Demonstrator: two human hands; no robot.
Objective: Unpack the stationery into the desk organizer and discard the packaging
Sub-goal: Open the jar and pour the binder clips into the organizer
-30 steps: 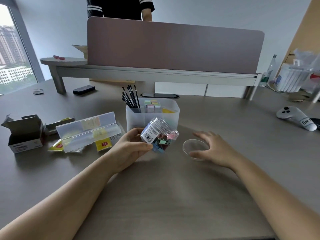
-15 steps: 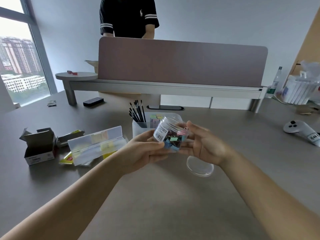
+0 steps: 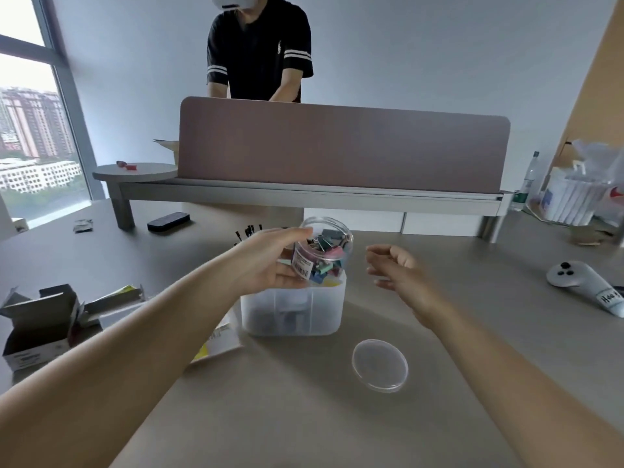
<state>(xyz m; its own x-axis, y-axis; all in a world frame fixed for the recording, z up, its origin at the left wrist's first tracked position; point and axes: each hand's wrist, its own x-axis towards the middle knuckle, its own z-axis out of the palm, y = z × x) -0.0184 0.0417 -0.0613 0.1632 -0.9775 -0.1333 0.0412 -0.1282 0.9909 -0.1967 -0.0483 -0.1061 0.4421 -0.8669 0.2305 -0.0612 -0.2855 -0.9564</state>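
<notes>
Jar (image 3: 322, 253) of clips, smooth and light, gripped round its side by left hand (image 3: 270, 261); right hand (image 3: 393, 268) hangs loose, empty.

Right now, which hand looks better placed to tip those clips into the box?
Probably the left hand: it already grips the open jar above the organizer. The right hand holds nothing, off to the side.

- Your left hand (image 3: 270, 261) is extended forward, fingers curled in a grip on the jar (image 3: 320, 253).
- Your right hand (image 3: 393, 268) hangs raised beside it, fingers loosely curled, holding nothing.
</notes>
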